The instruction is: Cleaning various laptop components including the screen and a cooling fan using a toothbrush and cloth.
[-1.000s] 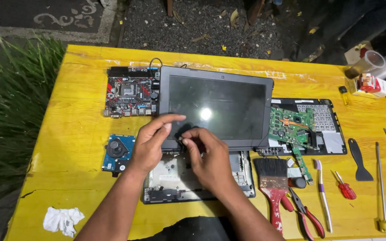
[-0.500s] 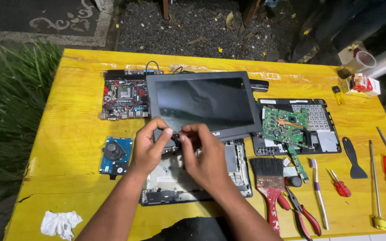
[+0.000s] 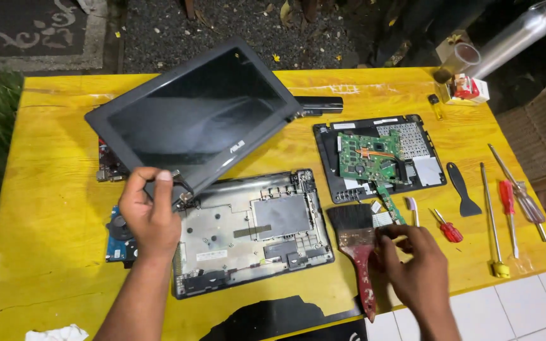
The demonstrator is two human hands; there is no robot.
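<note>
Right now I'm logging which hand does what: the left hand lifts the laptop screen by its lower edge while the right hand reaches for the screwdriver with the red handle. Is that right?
Not quite. The head view shows the right hand at the paintbrush, fingers by its handle, not at the red screwdriver, which lies untouched beside it. The rest holds: the left hand grips the screen by its lower edge.

screen dark, tilted, table's left half (grey frame) | red-white carton far right corner
</note>
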